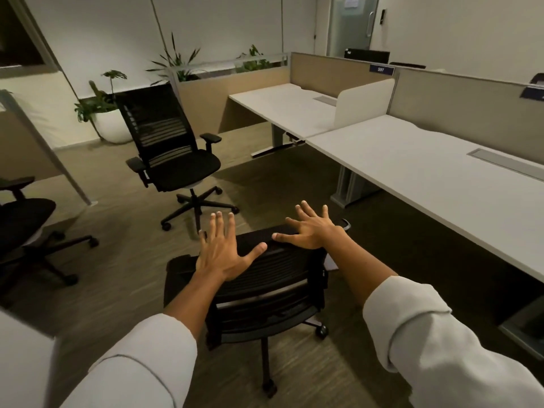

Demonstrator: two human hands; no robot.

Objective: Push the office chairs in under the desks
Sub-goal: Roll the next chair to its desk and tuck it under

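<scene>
A black mesh office chair stands right in front of me, its backrest top under my hands. My left hand lies flat with fingers spread at the left of the backrest top. My right hand is spread open over the right end of that edge. The near white desk runs along the right, a short way from this chair. A second black chair stands out in the open floor further ahead, turned toward the far white desk. A third black chair shows at the left edge.
Beige partition panels back both desks, with a white divider between them. Potted plants line the far wall. A slanted metal post rises at the left. A frosted glass door is at the back right.
</scene>
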